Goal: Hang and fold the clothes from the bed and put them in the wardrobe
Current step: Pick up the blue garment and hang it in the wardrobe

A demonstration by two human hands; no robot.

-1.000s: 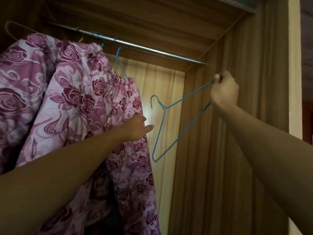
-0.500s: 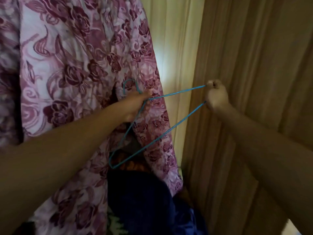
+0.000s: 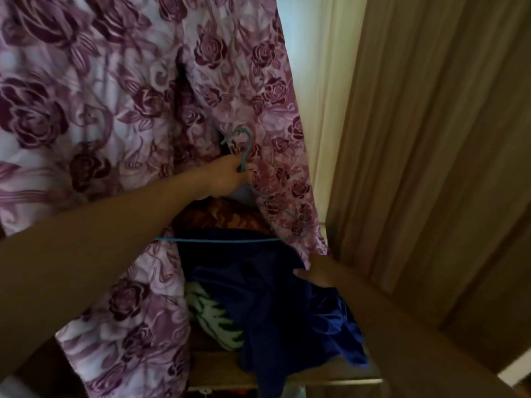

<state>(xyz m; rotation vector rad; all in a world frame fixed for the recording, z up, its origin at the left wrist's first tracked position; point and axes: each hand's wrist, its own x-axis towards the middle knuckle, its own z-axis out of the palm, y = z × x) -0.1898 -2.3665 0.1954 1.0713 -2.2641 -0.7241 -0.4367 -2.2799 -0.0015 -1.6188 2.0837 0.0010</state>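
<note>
Blue wire hanger (image 3: 218,240) now passed over to the left hand (image 3: 227,176) alone; pinched at the neck just under the hook, fingers curled round the wire; held in front of the hanging floral robe (image 3: 100,110), lower bar level across the gap above the shelf (image 3: 218,366). Let go by the right hand (image 3: 319,275) within the last half second; that hand dropped low and laid on the dark blue garment (image 3: 258,282) heaped on the shelf, thumb stretched out, fingers sunk among dark folds; closed on the fabric or merely resting, impossible to tell. View tipped downward as well, into the heap. Probably the next piece chosen: hanger readied on one side, dark blue garment about to be lifted and threaded on; nothing hung on it yet. Beside it a green-and-white cloth (image 3: 209,311), behind it an orange cloth (image 3: 218,216); neither touched.
</note>
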